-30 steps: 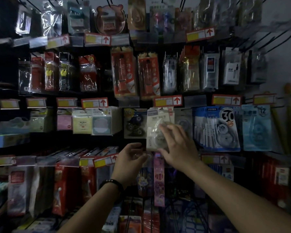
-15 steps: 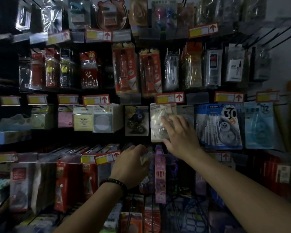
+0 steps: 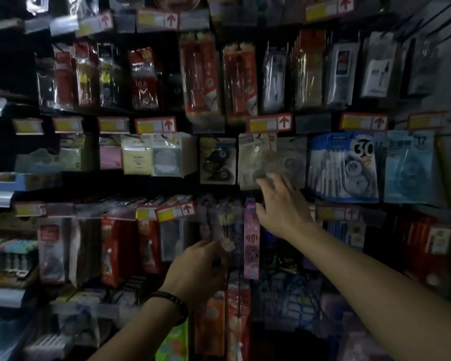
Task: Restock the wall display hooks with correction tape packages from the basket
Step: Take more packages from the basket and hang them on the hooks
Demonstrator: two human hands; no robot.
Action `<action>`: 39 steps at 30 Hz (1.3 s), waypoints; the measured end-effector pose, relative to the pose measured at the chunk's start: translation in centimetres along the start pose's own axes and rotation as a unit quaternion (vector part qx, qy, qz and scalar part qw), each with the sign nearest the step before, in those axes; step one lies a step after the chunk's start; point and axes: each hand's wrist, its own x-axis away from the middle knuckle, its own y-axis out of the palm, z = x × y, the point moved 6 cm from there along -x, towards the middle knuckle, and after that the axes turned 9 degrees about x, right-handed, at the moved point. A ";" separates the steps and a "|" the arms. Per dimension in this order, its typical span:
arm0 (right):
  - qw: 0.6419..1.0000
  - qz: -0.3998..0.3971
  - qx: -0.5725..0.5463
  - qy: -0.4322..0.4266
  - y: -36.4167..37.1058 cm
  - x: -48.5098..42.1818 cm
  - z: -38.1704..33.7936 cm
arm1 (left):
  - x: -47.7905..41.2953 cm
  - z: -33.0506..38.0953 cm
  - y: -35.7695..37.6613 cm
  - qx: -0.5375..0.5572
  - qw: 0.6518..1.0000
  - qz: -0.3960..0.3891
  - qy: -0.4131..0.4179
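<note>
A clear correction tape package (image 3: 255, 157) hangs on a wall hook in the middle row, under a red price tag (image 3: 270, 123). My right hand (image 3: 281, 204) reaches up to it, and its outstretched fingertips touch the package's lower edge while the thumb stays apart below. Lower down and to the left, my left hand (image 3: 198, 269), with a dark bracelet on the wrist, has curled fingers in front of the lower row of hanging goods. The dim, blurred picture hides whether it holds anything. No basket is in view.
More correction tape packs hang to the right: a blue "30" pack (image 3: 344, 168) and a light blue "12" pack (image 3: 409, 168). A black-wheeled pack (image 3: 218, 162) hangs to the left. A pink strip (image 3: 250, 238) dangles between my hands. Packed hooks fill the whole wall.
My right hand slid from the face of the package down to its lower edge. My left hand dropped lower and away from the package. The camera moved closer to the wall.
</note>
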 end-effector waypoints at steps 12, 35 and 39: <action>0.964 -0.208 -0.157 -0.056 17.5 29.0 -8.1 | 23.1 -9.5 17.1 -0.021 0.960 -0.244 -0.133; 0.721 -0.674 -0.140 0.072 47.2 76.1 -17.4 | 45.3 -19.3 40.0 0.036 0.739 -0.568 -0.360; 0.735 -0.658 -0.144 0.081 47.7 76.6 -17.4 | 45.2 -19.9 40.4 0.038 0.726 -0.581 -0.366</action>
